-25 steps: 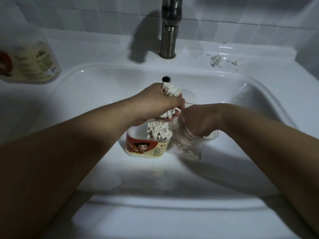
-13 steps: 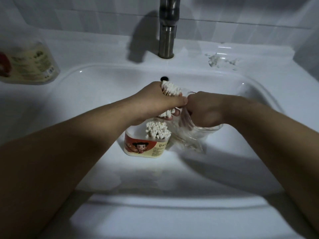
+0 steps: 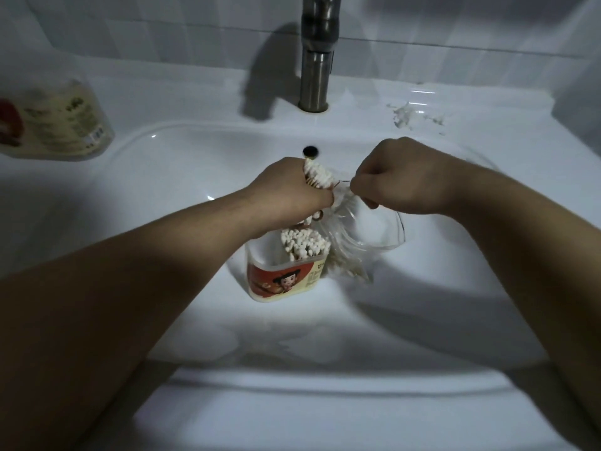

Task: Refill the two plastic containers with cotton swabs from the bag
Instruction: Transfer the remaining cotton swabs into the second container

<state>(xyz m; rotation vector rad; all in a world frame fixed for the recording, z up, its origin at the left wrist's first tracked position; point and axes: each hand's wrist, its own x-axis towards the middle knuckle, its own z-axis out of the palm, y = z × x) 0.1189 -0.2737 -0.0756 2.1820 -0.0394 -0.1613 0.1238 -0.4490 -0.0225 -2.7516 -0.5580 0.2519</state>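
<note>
The left hand (image 3: 292, 195) is closed in a fist around a bundle (image 3: 317, 175) of cotton swabs. The white tips stand out above the fist, and some lower ends show under it. The right hand (image 3: 401, 177) has curled fingers and seems to pinch the upper edge of the bag (image 3: 348, 266) (the film is clear and hard to see, so I cannot be fully sure). The two hands are near each other but do not touch.

The box (image 3: 279, 283) with the cartoon label stands upright in the sink (image 3: 182, 177), directly under the left hand and a little toward the person. Swabs (image 3: 304, 244) already stand in its right part, and its left part looks free. The bag hangs just beside the box on the right. A clear rim (image 3: 402, 231) behind it may be the second container, but I cannot tell.

The important relation is this: the bundle is almost upright, with the same long axis as the swabs in the box, and the box opening lies straight below it. The left hand is clearly the nearer one. In my judgement the next move needs only a short lowering, aimed slightly left into the free part, while the right hand holds the bag aside. A tilted bundle could catch on the standing swabs and spill.

A tap (image 3: 313, 76) stands behind the sink, and a blurred jar (image 3: 55, 125) is on the left.
</note>
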